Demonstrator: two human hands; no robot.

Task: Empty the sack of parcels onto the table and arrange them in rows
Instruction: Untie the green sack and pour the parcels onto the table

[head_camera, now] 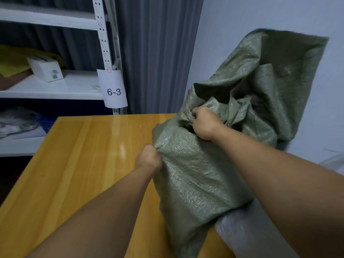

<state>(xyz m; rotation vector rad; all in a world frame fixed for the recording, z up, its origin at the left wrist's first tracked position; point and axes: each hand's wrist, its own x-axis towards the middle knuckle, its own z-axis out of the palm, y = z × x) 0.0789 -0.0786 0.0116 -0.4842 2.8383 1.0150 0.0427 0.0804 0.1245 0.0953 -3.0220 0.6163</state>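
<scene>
A green woven sack lies bulging on the right side of the wooden table, its loose upper cloth rising against the wall. My left hand grips a fold at the sack's left edge. My right hand grips bunched cloth higher up, near the far end. A grey plastic parcel sticks out from under the sack at the near right. Whatever else the sack contains is hidden.
A white metal shelf unit stands beyond the table on the left, holding a white box, yellow material and a label reading 6-3. A grey curtain hangs behind. A pale wall is on the right.
</scene>
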